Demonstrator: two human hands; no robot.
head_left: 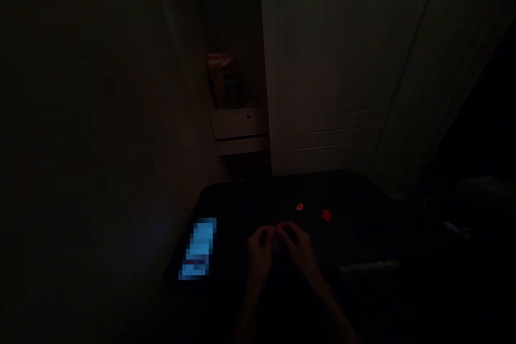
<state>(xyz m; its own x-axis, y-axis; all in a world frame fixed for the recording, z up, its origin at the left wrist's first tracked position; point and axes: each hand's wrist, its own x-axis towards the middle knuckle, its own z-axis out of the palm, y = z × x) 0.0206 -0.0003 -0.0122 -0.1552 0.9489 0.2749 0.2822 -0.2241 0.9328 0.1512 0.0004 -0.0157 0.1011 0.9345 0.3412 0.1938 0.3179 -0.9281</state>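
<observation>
My left hand (260, 247) and my right hand (296, 244) meet over the dark tabletop, fingertips pinched close together. Between them shows a faint purplish piece (277, 243), too dark to name; both hands appear closed on it. Beyond my right hand lie a small reddish-orange piece (299, 207) and a slightly larger red, crumpled-looking piece (326, 215). The dim light hides what kind of things these are.
A glowing phone-like screen (199, 247), blurred into blocks, lies at the left of the dark table (250, 199). Behind stand a pale sliding-door panel (322, 64) and drawers (242, 126) with a packet (220, 72) on top. A wall is close on the left.
</observation>
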